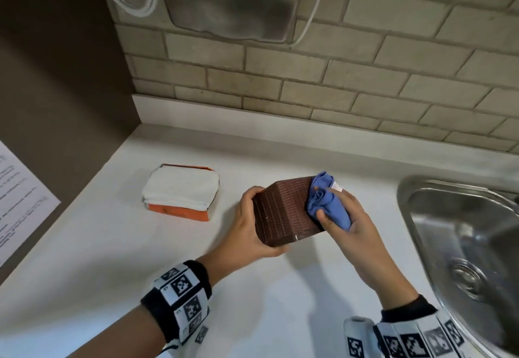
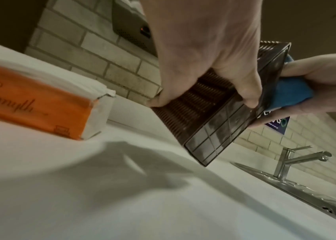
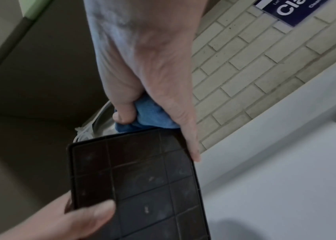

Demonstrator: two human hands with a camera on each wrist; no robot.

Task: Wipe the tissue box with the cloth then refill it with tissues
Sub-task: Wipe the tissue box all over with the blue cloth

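Wiping in hand: left grip (image 1: 250, 225) holds the box (image 1: 286, 211) tilted above the table (image 1: 252, 315); right grip (image 1: 345, 217) presses the bunched cloth (image 1: 325, 200) against its right side. Tissues (image 1: 181, 190) lie far left, awaiting refill once remaining faces are wiped.

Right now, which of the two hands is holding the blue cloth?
The right hand grips the bunched blue cloth against the brown tissue box's end. The left hand only holds the box's other end.
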